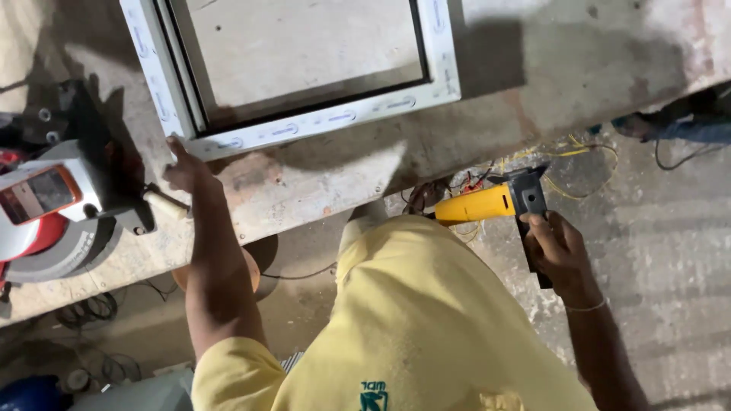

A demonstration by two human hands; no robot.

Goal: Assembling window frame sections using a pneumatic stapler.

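My left hand [186, 169] rests on the worktable at the near left corner of a white window frame [304, 125], fingers closed against the frame's edge. My right hand [560, 251] hangs beside the table over the floor and grips the dark handle of a yellow and black power tool [495, 202]. The tool's yellow body points left toward the table's edge. My yellow shirt [419, 320] fills the lower middle of the view.
A red and white mitre saw [53, 213] with a round blade sits on the worn grey worktable [335, 175] at the left. Tangled yellow and red wires [533, 156] lie on the concrete floor by the tool. More cables [91, 308] lie at lower left.
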